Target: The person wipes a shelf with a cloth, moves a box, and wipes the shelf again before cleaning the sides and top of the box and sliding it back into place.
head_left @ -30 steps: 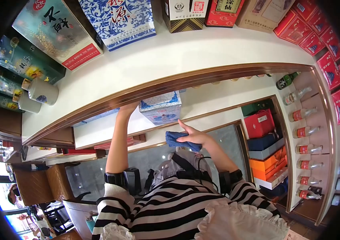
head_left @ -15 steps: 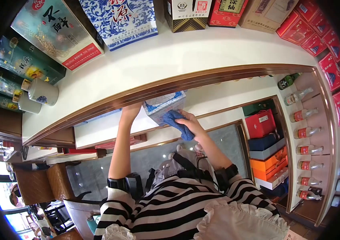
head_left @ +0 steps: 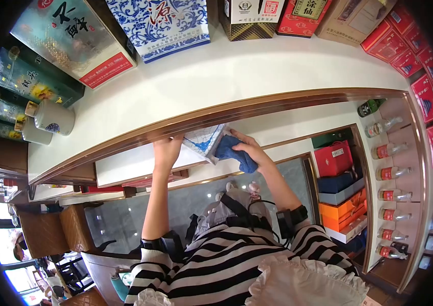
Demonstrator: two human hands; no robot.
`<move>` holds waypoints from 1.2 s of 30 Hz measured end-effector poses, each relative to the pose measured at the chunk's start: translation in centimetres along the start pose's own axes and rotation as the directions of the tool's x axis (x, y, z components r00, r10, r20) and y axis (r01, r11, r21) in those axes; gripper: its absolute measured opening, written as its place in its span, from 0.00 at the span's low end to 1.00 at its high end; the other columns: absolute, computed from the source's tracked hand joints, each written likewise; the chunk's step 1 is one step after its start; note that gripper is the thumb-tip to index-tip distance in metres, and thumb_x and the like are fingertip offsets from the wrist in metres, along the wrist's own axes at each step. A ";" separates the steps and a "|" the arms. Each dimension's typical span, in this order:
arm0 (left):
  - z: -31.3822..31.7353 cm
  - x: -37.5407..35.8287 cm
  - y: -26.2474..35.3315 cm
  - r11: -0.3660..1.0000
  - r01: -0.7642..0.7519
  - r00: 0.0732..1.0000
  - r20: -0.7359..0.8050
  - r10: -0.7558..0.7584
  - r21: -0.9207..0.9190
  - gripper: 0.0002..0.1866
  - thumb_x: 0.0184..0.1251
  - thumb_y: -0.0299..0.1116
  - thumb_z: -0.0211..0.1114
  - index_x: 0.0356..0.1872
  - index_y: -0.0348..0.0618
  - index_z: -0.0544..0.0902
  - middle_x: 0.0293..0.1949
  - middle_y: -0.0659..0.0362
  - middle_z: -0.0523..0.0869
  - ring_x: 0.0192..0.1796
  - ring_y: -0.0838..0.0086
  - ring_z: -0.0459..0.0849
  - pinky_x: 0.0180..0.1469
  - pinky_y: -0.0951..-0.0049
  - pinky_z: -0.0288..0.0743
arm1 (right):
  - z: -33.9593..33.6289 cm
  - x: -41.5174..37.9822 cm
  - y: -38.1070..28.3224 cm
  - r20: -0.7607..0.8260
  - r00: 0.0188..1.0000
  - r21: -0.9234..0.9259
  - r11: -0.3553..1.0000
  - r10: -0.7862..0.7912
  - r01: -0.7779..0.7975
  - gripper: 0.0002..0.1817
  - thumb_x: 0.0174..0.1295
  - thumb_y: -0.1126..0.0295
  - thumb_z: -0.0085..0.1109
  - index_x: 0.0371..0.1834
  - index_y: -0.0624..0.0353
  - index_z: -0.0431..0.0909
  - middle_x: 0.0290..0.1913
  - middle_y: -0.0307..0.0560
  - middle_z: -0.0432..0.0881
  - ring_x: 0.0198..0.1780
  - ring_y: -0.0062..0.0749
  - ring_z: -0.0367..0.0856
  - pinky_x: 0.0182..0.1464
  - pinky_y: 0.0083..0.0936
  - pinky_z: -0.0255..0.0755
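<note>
A white box with blue patterning (head_left: 203,143) is tilted under the brown front edge of the upper shelf, its far part hidden by that edge. At its left side is my left hand (head_left: 168,153), closed on the box, with the fingertips out of sight behind the shelf edge. My right hand (head_left: 251,150) is wrapped round a crumpled blue cloth (head_left: 242,157), which touches the box's right end.
Large liquor boxes, including a blue-and-white one (head_left: 160,30), and white bottles (head_left: 56,117) stand on the upper shelf (head_left: 175,92). To the right, several small bottles (head_left: 394,173) line a side shelf. Red and orange boxes (head_left: 343,209) fill a lower compartment. A brown chair (head_left: 48,229) is at left.
The box has turned and tilted, showing a different face. My right hand has moved slightly right with the cloth, and more of my left hand now shows below the shelf edge.
</note>
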State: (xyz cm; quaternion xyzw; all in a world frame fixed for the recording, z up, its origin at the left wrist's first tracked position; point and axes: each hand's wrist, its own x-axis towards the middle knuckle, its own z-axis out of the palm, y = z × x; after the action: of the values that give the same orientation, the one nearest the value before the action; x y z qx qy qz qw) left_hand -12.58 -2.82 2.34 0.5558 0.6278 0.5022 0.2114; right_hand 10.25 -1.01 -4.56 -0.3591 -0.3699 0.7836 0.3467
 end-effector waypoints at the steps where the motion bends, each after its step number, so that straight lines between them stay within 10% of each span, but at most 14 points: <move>1: -0.3 0.0 0.2 1.000 0.004 1.000 -0.003 -0.004 0.002 0.14 0.49 0.31 0.60 0.38 0.38 0.77 0.34 0.50 0.79 0.38 0.61 0.75 0.41 0.67 0.68 | -0.6 0.9 0.2 0.024 0.999 -0.004 0.999 -0.044 0.044 0.31 0.46 0.76 0.48 0.59 0.68 0.56 0.47 0.49 0.73 0.40 0.22 0.75 0.43 0.14 0.68; 3: -0.9 -0.1 0.6 0.886 -0.159 0.986 0.024 0.165 0.436 0.18 0.49 0.36 0.64 0.41 0.38 0.75 0.40 0.51 0.75 0.40 0.65 0.73 0.40 0.69 0.69 | -0.6 1.3 -1.0 0.076 0.996 -0.010 0.999 -0.042 0.043 0.29 0.46 0.75 0.48 0.56 0.70 0.59 0.44 0.49 0.75 0.38 0.22 0.75 0.40 0.13 0.70; 10: -1.2 -0.6 1.8 0.858 0.003 0.997 0.069 -0.044 0.514 0.22 0.46 0.41 0.66 0.42 0.40 0.74 0.41 0.49 0.73 0.42 0.61 0.72 0.41 0.66 0.68 | -0.8 1.8 -4.0 0.130 0.983 -0.200 0.975 0.126 -0.099 0.30 0.47 0.74 0.49 0.57 0.70 0.58 0.47 0.50 0.73 0.43 0.25 0.74 0.46 0.15 0.68; 13: -1.1 -0.8 0.7 0.865 -0.107 0.992 0.001 0.123 0.490 0.24 0.43 0.41 0.67 0.41 0.40 0.74 0.36 0.50 0.76 0.41 0.57 0.72 0.43 0.61 0.66 | -1.6 2.3 -3.0 0.166 0.982 -0.175 0.983 0.091 -0.062 0.31 0.46 0.74 0.50 0.58 0.68 0.58 0.47 0.50 0.73 0.44 0.26 0.74 0.47 0.15 0.67; 18: -2.0 -0.8 0.4 0.964 0.263 0.954 0.164 -0.253 -0.042 0.25 0.43 0.37 0.70 0.42 0.35 0.72 0.37 0.55 0.77 0.39 0.72 0.74 0.42 0.73 0.68 | -2.5 1.0 -2.3 0.292 0.950 -0.186 0.981 0.111 -0.057 0.32 0.45 0.75 0.49 0.59 0.66 0.57 0.48 0.48 0.73 0.45 0.25 0.73 0.48 0.16 0.66; 25: -1.7 -1.0 1.1 0.948 0.225 0.971 0.138 -0.197 -0.227 0.24 0.44 0.33 0.69 0.43 0.35 0.71 0.37 0.54 0.78 0.37 0.74 0.75 0.41 0.76 0.69 | -0.3 -0.9 -1.7 0.387 0.916 -0.035 0.994 0.107 -0.102 0.36 0.41 0.79 0.42 0.62 0.67 0.50 0.63 0.45 0.55 0.55 0.29 0.66 0.56 0.21 0.59; 30: -2.0 -1.7 1.7 0.980 0.201 0.971 0.134 -0.198 -0.009 0.30 0.44 0.38 0.69 0.47 0.30 0.68 0.42 0.50 0.77 0.42 0.70 0.75 0.45 0.75 0.68 | -1.0 1.3 -1.6 0.323 0.939 0.013 0.992 0.117 -0.129 0.32 0.46 0.75 0.45 0.61 0.60 0.56 0.50 0.45 0.71 0.41 0.24 0.74 0.30 0.15 0.71; 36: -1.9 -2.1 1.4 0.988 0.154 0.985 0.078 -0.155 0.014 0.36 0.42 0.42 0.69 0.47 0.25 0.65 0.45 0.44 0.74 0.45 0.66 0.74 0.48 0.74 0.67 | -1.5 1.0 -2.9 0.350 0.927 -0.001 0.990 0.135 -0.144 0.31 0.46 0.75 0.45 0.59 0.62 0.58 0.48 0.46 0.72 0.38 0.25 0.74 0.29 0.16 0.71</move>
State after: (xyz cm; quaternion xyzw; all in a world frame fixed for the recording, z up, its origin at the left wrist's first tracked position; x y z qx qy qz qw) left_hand -12.87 -5.66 3.73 0.5256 0.6623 0.4594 0.2720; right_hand 11.76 1.65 -3.17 -0.2356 -0.3891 0.8621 0.2234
